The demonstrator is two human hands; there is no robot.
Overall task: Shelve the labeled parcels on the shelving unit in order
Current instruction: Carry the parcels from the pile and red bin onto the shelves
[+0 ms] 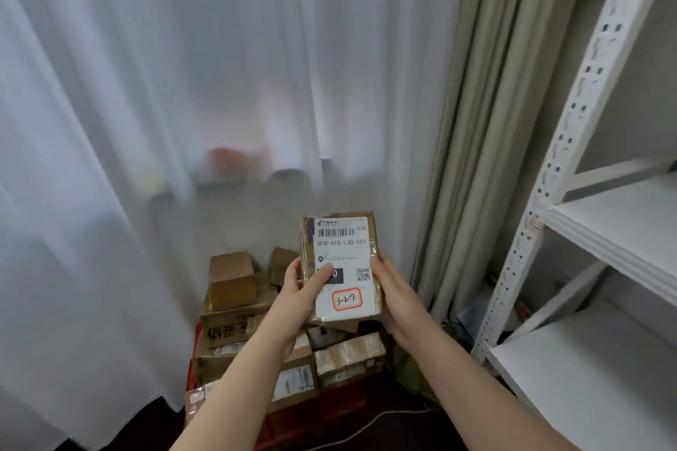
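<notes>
Close in front, the left hand and right hand together hold one labelled parcel, marked 3-2-7. Below it, a pile of parcels awaits. Rightward, the visible shelving unit boards look bare, so shelving seems barely begun.

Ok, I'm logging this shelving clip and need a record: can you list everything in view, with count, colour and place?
held parcel: one, brown with a white label, handwritten code boxed in red, raised at centre
parcel pile: several, exact count unclear, brown cardboard, on the floor below the held parcel
shelving unit: one, white, right edge, two bare shelf boards visible
sheer curtain: one, white, across the left and centre
heavy curtain: one, beige, between the sheer curtain and the shelving
floor: dark, bottom of the view
left hand: one, gripping the parcel's left edge, thumb on the label
right hand: one, gripping the parcel's right edge
</notes>
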